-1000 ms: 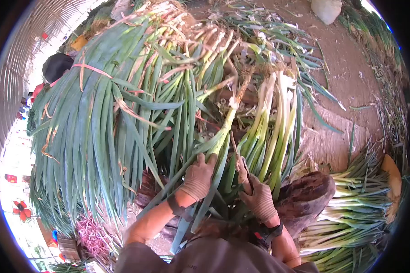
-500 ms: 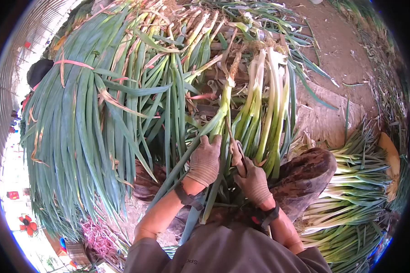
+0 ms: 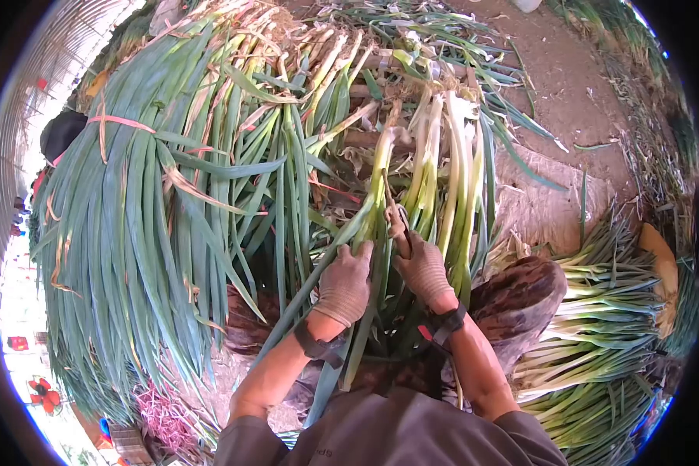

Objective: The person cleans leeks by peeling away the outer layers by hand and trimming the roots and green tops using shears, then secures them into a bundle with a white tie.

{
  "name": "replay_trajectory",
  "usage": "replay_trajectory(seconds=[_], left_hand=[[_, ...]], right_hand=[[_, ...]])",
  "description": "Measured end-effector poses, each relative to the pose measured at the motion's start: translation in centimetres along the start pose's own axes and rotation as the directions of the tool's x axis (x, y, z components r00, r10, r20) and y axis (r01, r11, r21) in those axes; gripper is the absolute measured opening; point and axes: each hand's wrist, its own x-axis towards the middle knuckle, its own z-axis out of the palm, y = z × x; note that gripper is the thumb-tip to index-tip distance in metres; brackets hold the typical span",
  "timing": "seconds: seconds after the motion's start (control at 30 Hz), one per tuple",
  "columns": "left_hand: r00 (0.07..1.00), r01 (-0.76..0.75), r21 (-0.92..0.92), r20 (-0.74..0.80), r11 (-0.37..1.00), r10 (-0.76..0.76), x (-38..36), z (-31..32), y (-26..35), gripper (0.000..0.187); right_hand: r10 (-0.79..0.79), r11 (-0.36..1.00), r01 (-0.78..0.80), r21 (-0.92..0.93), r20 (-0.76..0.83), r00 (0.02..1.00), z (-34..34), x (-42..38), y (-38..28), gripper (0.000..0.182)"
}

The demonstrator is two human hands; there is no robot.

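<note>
My left hand (image 3: pixel 346 283), in a ribbed work glove, is closed round the green leaves of a large green onion (image 3: pixel 378 175). The onion's pale root end points away from me. My right hand (image 3: pixel 425 268), gloved too, grips a knife (image 3: pixel 397 221) with a dark handle and a tan wrapping. Its narrow blade lies along the right side of the held onion's stalk. Just right of the knife lie several green onions (image 3: pixel 454 179) with pale, stripped stalks and roots at the far end.
A big bundle of green onions (image 3: pixel 132 225) tied with pink string (image 3: pixel 122 121) fills the left. At lower right lies a pile of cleaned green onions (image 3: pixel 590 326). Pink ties (image 3: pixel 165 415) lie at lower left. Leaf scraps (image 3: pixel 458 35) cover the far ground.
My right hand and the knife have moved up and slightly left along the stalk. The held onion's root end has dropped a little nearer to me; its brown outer layer shows less.
</note>
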Motion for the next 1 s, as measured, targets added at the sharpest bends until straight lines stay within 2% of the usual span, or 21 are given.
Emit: replay_trajectory(seconds=[0.23, 0.53, 0.73, 0.87, 0.9, 1.0], left_hand=[[1.000, -0.004, 0.006, 0.007, 1.000, 0.004, 0.0, 0.2, -0.2, 0.061], [0.999, -0.018, 0.037, 0.028, 0.999, 0.017, -0.1, -0.8, 0.1, 0.062], [0.999, -0.028, 0.082, 0.043, 0.996, 0.024, 0.1, -1.0, 0.0, 0.058], [0.994, -0.108, 0.244, 0.034, 0.964, 0.103, 0.0, -1.7, 0.0, 0.047], [0.992, -0.124, 0.276, 0.036, 0.953, 0.118, -0.2, -1.9, 0.0, 0.046], [0.986, -0.169, 0.410, 0.076, 0.896, 0.151, -0.4, -3.0, -0.3, 0.043]], right_hand=[[-0.041, 0.999, 0.038, -0.036, -0.088, 0.995, 0.2, 6.1, -0.2, 0.035], [0.066, 0.995, -0.075, -0.066, -0.120, 0.991, -0.2, 13.0, -0.4, 0.034], [0.099, 0.989, -0.114, -0.090, -0.156, 0.983, 0.3, 18.2, 0.6, 0.041], [0.022, 0.986, -0.048, -0.163, -0.156, 0.988, -2.4, 20.0, -0.5, 0.035], [0.081, 0.989, -0.101, -0.105, -0.179, 0.980, -1.8, 21.4, 0.3, 0.041], [0.018, 0.992, -0.030, -0.122, -0.103, 0.995, -1.3, 22.9, 3.3, 0.041]])
